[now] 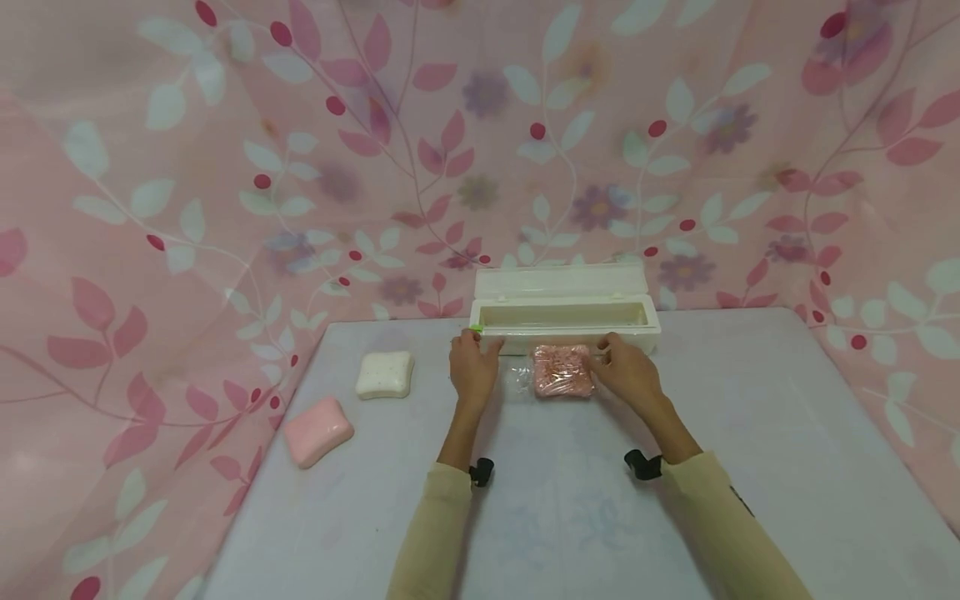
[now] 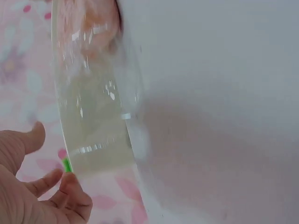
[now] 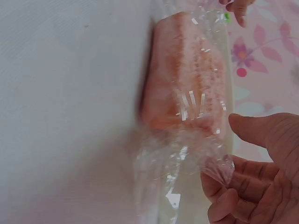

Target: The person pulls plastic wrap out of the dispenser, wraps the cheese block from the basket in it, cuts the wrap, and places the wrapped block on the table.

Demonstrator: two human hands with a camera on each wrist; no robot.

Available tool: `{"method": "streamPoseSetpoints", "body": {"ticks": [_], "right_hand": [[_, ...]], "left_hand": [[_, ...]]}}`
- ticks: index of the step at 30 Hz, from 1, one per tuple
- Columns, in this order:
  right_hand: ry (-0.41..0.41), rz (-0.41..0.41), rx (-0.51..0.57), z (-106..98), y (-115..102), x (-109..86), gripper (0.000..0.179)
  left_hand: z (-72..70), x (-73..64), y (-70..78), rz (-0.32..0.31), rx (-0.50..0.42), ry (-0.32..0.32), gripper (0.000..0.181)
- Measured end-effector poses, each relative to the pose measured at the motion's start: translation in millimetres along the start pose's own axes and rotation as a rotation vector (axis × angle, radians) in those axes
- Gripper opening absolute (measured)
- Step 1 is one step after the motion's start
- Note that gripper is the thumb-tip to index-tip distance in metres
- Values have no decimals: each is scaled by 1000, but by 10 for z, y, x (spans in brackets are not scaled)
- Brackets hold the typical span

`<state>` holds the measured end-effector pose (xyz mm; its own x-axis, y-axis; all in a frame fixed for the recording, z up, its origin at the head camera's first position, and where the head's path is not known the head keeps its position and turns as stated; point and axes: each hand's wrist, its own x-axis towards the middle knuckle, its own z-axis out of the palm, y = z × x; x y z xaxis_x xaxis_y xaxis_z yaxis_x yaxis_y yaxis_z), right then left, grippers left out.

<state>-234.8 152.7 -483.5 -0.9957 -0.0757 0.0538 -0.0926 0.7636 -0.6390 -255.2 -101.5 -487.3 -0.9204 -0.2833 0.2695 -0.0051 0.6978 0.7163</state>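
This is a small, closed-in spot with a pale desk (image 1: pixel 570 450). A pink sheet (image 1: pixel 480 142) with leaves, flowers and red dots hangs behind the desk and along both sides, like walls. I can't tell if it's a home or a shop.

The left forearm (image 1: pixel 460 435) comes out of a long pale-yellow fabric sleeve (image 1: pixel 429 533) and points almost straight to the far side; the right forearm (image 1: pixel 670 427) slants in from the near right, in a second pale-yellow fabric sleeve (image 1: pixel 738 525). The bare left hand (image 1: pixel 473 369) and bare right hand (image 1: pixel 628 368) are apart, about level. The left thumb (image 2: pixel 35 138) stands away from bent fingers (image 2: pixel 72 200); the right thumb (image 3: pixel 247 129) is straight, its neighbouring fingers (image 3: pixel 250 186) curled, their grip unclear.
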Motion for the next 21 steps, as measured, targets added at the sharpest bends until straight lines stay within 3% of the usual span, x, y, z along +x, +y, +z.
{"method": "streamPoseSetpoints", "body": {"ticks": [2, 4, 11, 15, 21], "right_hand": [[17, -6, -1, -33, -40, -11, 43], [28, -9, 1, -47, -67, -20, 41], [12, 2, -1, 0, -63, -29, 39], [14, 6, -3, 29, -39, -34, 38], [35, 19, -6, -1, -41, -44, 36]], "left_hand": [[-47, 87, -69, -10, -55, 28, 57], [-62, 173, -150, -14, -113, 9, 70], [25, 313, -439, -98, -301, -173, 84], [74, 345, -524, -45, -333, -212, 76], [83, 415, -534, 61, -291, -194, 64]]}}
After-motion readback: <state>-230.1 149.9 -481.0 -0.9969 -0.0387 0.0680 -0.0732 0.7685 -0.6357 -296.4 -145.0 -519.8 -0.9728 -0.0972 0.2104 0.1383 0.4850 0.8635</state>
